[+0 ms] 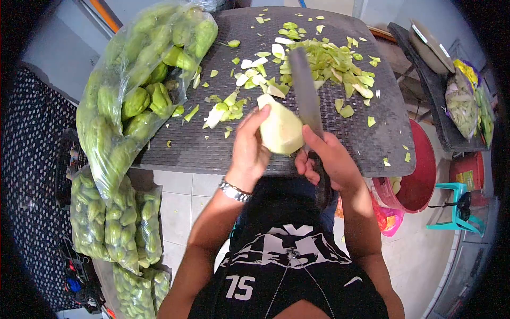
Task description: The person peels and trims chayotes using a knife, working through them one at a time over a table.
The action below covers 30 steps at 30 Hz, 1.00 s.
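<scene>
My left hand (pixel 251 146), with a metal watch at the wrist, holds a peeled pale green chayote (pixel 280 130) above the near edge of the dark woven-pattern table (pixel 212 151). Fingers of my right hand (pixel 326 159) are wrapped round the handle of a large knife (pixel 305 87). Its broad blade points up and away, just right of the chayote, and looks slightly blurred. My right thumb lies close to the chayote's right side. Beyond my hands lies a heap of green peelings (pixel 332 61), with paler cut pieces (pixel 252 74) to its left.
A large clear bag of unpeeled chayotes (pixel 141 101) covers the table's left side. More filled bags (pixel 114 223) stand below it on the left. At the right are a red tub (pixel 417 165), a turquoise stool (pixel 454 210) and a dark side table (pixel 433 98) bearing bagged vegetables.
</scene>
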### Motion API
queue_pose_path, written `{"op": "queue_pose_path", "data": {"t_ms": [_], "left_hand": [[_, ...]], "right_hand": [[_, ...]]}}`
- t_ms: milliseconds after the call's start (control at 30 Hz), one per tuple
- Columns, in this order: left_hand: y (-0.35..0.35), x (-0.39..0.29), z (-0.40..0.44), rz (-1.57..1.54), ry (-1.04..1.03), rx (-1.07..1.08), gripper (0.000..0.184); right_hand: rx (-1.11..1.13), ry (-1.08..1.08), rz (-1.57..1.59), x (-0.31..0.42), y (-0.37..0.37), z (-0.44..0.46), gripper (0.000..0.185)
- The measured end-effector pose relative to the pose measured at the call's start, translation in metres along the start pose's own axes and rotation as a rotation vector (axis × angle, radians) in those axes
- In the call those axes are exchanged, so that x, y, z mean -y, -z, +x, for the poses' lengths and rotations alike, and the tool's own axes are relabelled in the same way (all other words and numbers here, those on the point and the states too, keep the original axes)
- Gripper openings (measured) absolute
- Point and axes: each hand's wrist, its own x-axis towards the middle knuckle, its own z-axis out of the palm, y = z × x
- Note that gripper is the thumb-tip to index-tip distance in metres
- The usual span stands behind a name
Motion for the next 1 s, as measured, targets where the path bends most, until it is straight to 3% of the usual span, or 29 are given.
{"op": "queue_pose_path", "data": {"t_ms": [33,67,133,200,300,400,433,533,633,733,767,933,1000], "left_hand": [[0.001,0.005,-0.004,-0.076,0.081,-0.017,0.032],[0.057,0.025,0.031,-0.404,0.266,0.474,0.038],[0.028,0.02,0.007,-0.502,0.233,0.202,0.041],[0.014,0.005,-0.002,-0.415,0.223,0.184,0.043],[0.011,-0.007,-0.003,-0.303,0.198,0.194,0.047],[0.022,-0.008,-0.002,-0.278,0.232,0.301,0.05],[0.026,-0.01,0.001,-0.276,0.248,0.353,0.051],[0.027,-0.006,0.004,-0.281,0.179,0.319,0.054],[0.016,-0.002,0.008,-0.351,0.174,0.225,0.055],[0.011,-0.002,0.008,-0.355,0.138,0.174,0.056],[0.012,-0.002,0.009,-0.339,0.114,0.178,0.056],[0.004,-0.003,0.012,-0.137,-0.01,-0.017,0.052],[0.008,-0.001,0.015,-0.123,-0.042,0.01,0.053]], "right_hand": [[0.004,-0.018,-0.018,0.006,-0.003,-0.004,0.043],[0.007,-0.036,-0.035,0.012,-0.005,-0.009,0.043],[-0.312,0.249,-0.479,0.017,-0.006,-0.031,0.036],[-0.562,0.571,-0.808,0.017,-0.003,-0.04,0.032],[-0.834,0.85,-0.881,0.0,0.022,-0.026,0.027],[-0.784,0.488,-1.421,-0.006,0.068,-0.005,0.018],[-0.777,0.494,-1.339,-0.005,0.066,-0.007,0.019],[-0.604,0.21,-0.856,0.014,0.05,-0.027,0.019],[-0.408,0.072,-0.652,0.002,0.038,-0.036,0.019],[-0.349,0.087,-0.55,-0.005,0.005,-0.056,0.037],[-0.324,0.041,-0.536,0.002,-0.007,-0.064,0.059],[-0.256,0.049,-0.593,-0.014,-0.017,-0.083,0.063],[-0.254,0.051,-0.621,-0.017,-0.02,-0.087,0.061]]}}
